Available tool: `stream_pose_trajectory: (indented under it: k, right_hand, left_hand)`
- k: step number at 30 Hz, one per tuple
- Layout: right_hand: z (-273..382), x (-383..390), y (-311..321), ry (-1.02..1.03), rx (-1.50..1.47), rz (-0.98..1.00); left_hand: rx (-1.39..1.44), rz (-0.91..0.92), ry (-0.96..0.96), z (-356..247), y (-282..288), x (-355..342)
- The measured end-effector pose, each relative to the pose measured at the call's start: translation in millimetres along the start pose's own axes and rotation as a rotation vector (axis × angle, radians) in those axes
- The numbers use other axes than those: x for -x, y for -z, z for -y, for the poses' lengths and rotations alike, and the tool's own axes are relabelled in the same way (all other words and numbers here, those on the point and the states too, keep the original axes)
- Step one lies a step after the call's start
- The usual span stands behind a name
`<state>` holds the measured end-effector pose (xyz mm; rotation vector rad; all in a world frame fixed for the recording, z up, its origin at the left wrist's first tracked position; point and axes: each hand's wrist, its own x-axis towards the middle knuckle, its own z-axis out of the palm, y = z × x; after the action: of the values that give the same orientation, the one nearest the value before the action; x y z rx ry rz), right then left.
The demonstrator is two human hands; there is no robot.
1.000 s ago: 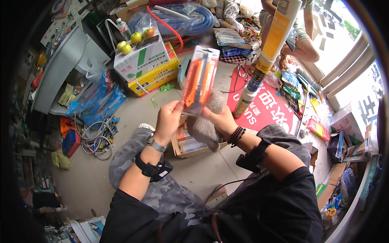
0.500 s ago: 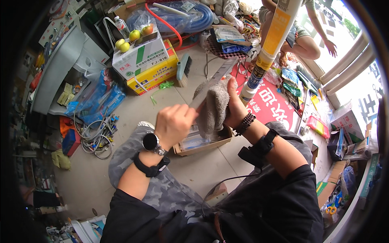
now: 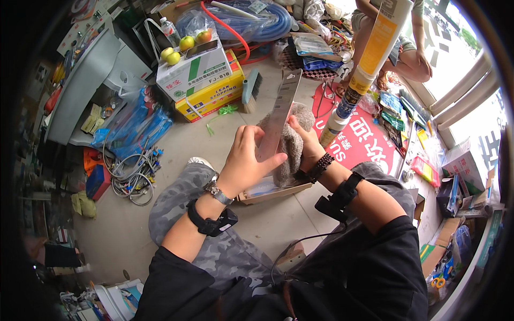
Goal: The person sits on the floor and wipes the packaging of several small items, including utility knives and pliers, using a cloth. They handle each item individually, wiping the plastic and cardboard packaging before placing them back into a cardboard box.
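My left hand (image 3: 247,159) grips a long, narrow flat package (image 3: 280,109) by its lower part, thumb on one side and fingers on the other. The package has a clear plastic front and a hang hole at its top, and it stands nearly upright. My right hand (image 3: 306,143) is closed on a bunched grey-brown cloth (image 3: 293,152), which lies against the package's right side. Below both hands a shallow open cardboard box (image 3: 276,195) rests on the floor between my legs, with clear-wrapped items inside, partly hidden by the cloth.
A tall white-and-yellow tube (image 3: 369,61) rises just beyond my right hand, over a red mat (image 3: 360,136). Ahead left are stacked cartons (image 3: 211,99) with apples on top, and a brush (image 3: 250,92). Coiled cables (image 3: 131,174) lie left; another person (image 3: 409,59) crouches far right.
My left hand has turned and opened its grip into thumb against fingers; the package has swung more upright. The cloth stays in my right hand. The other person's hand has lowered toward the knee.
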<state>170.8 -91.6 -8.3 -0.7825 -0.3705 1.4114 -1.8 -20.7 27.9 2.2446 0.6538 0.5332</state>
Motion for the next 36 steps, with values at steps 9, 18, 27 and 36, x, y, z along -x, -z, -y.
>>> stream_pose_trajectory:
  k: [9,18,27,36]
  right_hand:
    - [0,-14,16,0.1,0.028,-0.201]
    - [53,-31,55,0.153,-0.278,-0.101]
    - [9,-14,33,0.053,-0.106,-0.016]
    - [23,-3,8,-0.179,-0.662,0.649]
  left_hand:
    - [0.125,0.195,0.264,-11,10,-5]
    - [-0.058,0.124,0.101,-27,13,6]
    - [-0.134,-0.144,-0.003,-20,5,6]
    - [-0.488,-0.403,-0.278,-11,31,-5]
